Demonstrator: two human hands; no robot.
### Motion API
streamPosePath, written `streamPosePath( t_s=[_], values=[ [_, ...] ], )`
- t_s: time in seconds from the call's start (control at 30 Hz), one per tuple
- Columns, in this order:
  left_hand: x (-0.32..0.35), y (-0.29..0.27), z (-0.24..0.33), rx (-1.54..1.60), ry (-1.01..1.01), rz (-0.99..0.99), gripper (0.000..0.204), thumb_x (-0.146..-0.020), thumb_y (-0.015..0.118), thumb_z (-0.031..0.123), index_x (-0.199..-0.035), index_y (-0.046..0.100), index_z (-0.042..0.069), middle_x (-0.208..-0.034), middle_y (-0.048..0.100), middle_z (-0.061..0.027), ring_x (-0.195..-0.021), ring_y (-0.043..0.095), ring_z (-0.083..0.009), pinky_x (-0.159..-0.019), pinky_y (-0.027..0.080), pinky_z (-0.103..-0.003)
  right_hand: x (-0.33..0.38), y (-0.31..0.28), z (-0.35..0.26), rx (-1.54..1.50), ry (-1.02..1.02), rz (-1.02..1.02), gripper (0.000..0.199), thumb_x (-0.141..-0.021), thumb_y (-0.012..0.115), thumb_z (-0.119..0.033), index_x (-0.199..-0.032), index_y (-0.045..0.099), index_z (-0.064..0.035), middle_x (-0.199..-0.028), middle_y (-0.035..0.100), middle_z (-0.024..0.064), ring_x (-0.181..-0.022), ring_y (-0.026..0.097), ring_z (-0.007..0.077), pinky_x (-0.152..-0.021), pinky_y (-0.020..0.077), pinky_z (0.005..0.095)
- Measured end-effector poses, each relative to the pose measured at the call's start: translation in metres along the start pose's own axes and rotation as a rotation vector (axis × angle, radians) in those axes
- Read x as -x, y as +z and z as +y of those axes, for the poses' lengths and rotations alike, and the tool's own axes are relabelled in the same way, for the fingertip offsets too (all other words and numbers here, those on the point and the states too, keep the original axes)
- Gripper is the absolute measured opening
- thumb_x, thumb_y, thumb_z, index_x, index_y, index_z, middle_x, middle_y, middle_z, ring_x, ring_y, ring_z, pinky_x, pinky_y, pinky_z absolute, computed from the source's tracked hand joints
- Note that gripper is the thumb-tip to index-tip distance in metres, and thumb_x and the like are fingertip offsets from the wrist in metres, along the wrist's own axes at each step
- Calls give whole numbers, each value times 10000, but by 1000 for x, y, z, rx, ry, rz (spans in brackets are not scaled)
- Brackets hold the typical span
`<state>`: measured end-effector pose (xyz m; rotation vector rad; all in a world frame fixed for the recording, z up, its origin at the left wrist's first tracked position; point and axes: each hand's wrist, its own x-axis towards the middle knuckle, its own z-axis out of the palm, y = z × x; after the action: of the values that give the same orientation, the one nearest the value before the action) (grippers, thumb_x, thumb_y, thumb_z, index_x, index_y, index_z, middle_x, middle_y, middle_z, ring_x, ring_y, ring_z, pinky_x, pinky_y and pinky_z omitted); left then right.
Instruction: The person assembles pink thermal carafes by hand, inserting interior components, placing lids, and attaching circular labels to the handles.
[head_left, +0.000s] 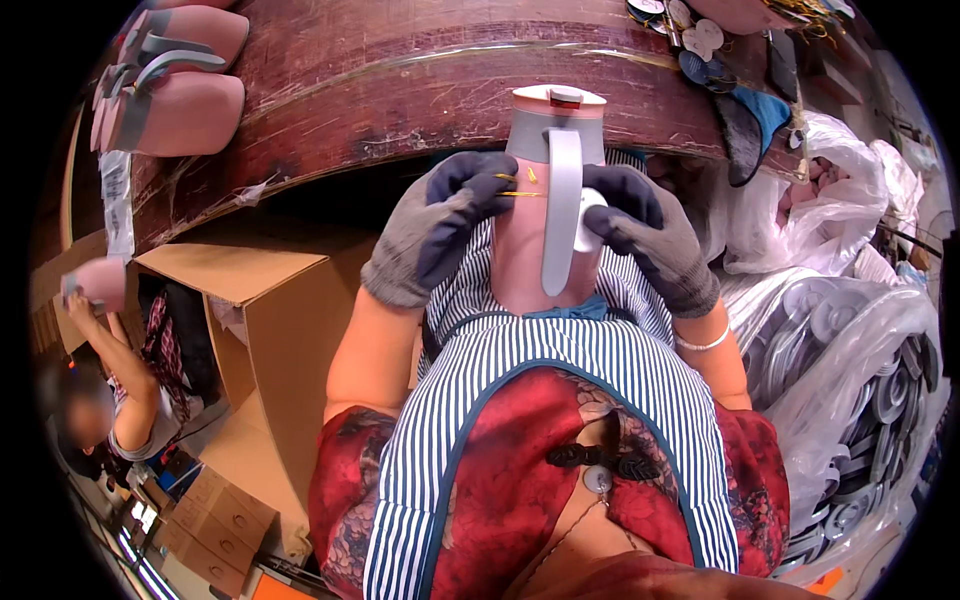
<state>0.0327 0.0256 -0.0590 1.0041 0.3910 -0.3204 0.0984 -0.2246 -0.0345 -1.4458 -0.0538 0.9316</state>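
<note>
A tall pink jug (pixel 525 262) with a grey collar and a long grey handle (pixel 562 205) stands upright on my lap, against the edge of the dark wooden table (pixel 400 80). My left hand (pixel 440 225), in a grey and dark glove, grips the jug's left side and pinches a thin yellow pin (pixel 518 186) by the collar. My right hand (pixel 645 235), gloved the same way, holds the jug's right side, with its fingers on a white piece (pixel 588 222) beside the handle.
Finished pink jugs (pixel 185 85) lie on the table's left. An open cardboard box (pixel 265 330) stands at my left. Clear bags of grey handle parts (pixel 860 370) pile up on my right. Another person (pixel 120 385) sits at the far left holding a pink jug.
</note>
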Motion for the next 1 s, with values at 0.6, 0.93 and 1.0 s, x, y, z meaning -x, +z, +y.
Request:
streamPosePath(
  t_s=[0.6,0.93,1.0],
  values=[
    [-58,26,55,-330,391,-53,455,-802,706,55,-1231,560,19,-1151,622,-99,-1030,592,-176,-899,489,-319,-95,-18,-47,253,-1034,-11,496,-844,681,-6,-1324,575,-68,-1265,615,122,-1037,658,231,-848,566,345],
    [-25,16,138,-1775,998,-693,333,-972,520,184,-1223,627,-6,-976,625,-101,-906,565,-266,-870,440,-411,-124,8,2,622,-1078,290,718,-807,673,-546,-1391,539,-151,-1431,484,165,-1306,450,388,-1073,356,538],
    [-22,3,160,-1736,1083,-809,516,-746,798,265,-1192,684,33,-1024,696,-79,-865,625,-284,-835,497,-429,-110,5,8,836,-1093,335,716,-811,672,-545,-1397,535,-157,-1448,481,144,-1292,464,389,-1057,375,542]
  ],
)
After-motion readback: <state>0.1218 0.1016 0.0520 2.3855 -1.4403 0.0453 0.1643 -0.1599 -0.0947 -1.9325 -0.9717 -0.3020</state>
